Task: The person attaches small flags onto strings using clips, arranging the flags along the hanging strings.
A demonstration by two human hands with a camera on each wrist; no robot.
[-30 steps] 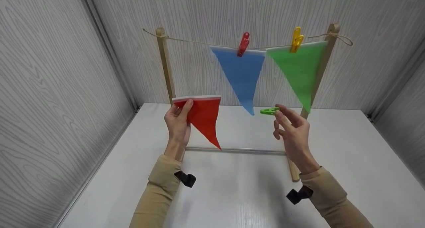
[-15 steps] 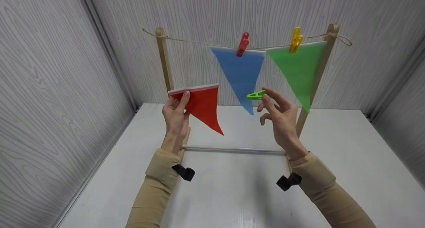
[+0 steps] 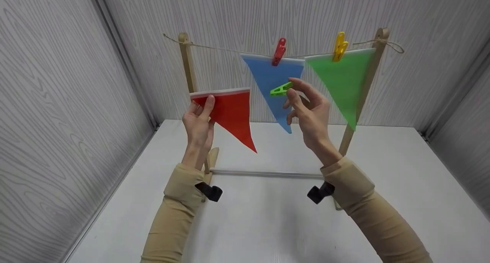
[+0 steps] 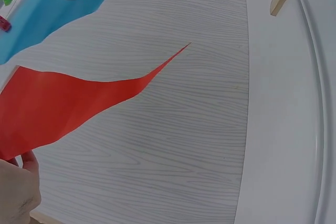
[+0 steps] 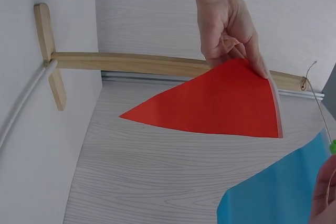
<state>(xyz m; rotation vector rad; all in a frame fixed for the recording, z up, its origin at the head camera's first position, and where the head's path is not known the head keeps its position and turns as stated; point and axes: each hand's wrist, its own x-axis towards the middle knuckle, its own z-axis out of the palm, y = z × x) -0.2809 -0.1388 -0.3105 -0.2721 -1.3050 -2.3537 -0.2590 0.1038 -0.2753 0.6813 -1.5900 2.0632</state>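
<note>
My left hand [image 3: 198, 121] pinches a red pennant [image 3: 233, 110] near its upper left corner, thumb in front. The pennant's white top edge is level and its tip hangs down. Between thumb and index finger of my right hand [image 3: 312, 110] is a green clothespin [image 3: 281, 89], its nose pointing left. It overlaps the blue pennant [image 3: 270, 79] in the head view. A red clothespin [image 3: 279, 51] fastens that pennant to the string [image 3: 218, 48], and a yellow clothespin [image 3: 340, 46] fastens the green pennant [image 3: 340, 75] beside it. In the right wrist view, the red pennant [image 5: 220, 103] shows whole.
The string runs between a left wooden post [image 3: 186, 64] and a right wooden post [image 3: 369, 79]. Low down, a pale rod [image 3: 268, 173] joins the posts above the white table [image 3: 260, 224]. Wood-grain panels [image 3: 126, 83] stand behind and at both sides.
Both hands have risen. My left hand lifts the red pennant toward the string and slightly left; my right hand carries the green clothespin up and left, in front of the blue pennant.
</note>
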